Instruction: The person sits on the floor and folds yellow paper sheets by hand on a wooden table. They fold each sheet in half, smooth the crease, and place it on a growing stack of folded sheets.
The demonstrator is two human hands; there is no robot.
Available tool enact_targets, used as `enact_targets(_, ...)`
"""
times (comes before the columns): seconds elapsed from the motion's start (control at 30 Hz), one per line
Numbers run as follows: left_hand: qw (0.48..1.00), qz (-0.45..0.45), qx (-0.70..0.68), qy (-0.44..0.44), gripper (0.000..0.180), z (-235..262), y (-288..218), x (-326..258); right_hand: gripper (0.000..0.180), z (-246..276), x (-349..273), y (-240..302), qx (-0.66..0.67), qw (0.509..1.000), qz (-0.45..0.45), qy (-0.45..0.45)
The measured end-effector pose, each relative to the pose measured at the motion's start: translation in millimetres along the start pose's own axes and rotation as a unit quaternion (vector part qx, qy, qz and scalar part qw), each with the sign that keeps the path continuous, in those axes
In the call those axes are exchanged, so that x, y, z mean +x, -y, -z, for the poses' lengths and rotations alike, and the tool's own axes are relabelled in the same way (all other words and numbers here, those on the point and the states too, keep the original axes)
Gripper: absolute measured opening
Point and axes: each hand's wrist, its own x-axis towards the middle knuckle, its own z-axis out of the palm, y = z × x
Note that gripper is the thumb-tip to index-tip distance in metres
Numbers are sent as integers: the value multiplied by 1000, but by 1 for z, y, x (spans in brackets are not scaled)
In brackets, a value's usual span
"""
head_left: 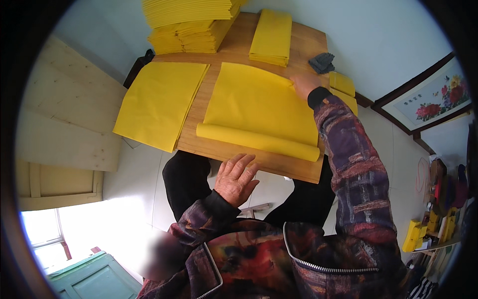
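A large yellow sheet [256,102] lies on the wooden table in front of me, its near edge turned over into a rounded fold [259,142]. Whether it is paper or cloth I cannot tell. At the sheet's far right corner, my right hand [304,85] has its fingers closed on the edge, partly hidden by the hand itself. My left hand [236,180] hovers just off the table's near edge, over my lap, fingers spread and holding nothing. To the left sits a flat stack of yellow sheets [162,102], its edges slightly offset.
Tall piles of folded yellow sheets [186,35] stand at the far left of the table [303,172]. A narrower folded yellow stack [271,37] and a dark grey cloth bundle [322,63] lie at the back. Smaller yellow pieces [342,84] are beyond my right wrist. A framed flower picture [428,97] leans at right.
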Motion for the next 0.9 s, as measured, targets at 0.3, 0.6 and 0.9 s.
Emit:
enact_targets(0.3,999,-33,5,30,47,-21,2,-11,25,-9,24,-19,-3,1000,-7,-22)
enact_targets(0.6,996,-9,66,65,58,-32,11,-7,20,-16,30,-22,3,997,-41,-58)
enact_targets(0.9,986,37,73,144,73,-32,25,-7,22,-9,23,-12,8,995,-43,-86)
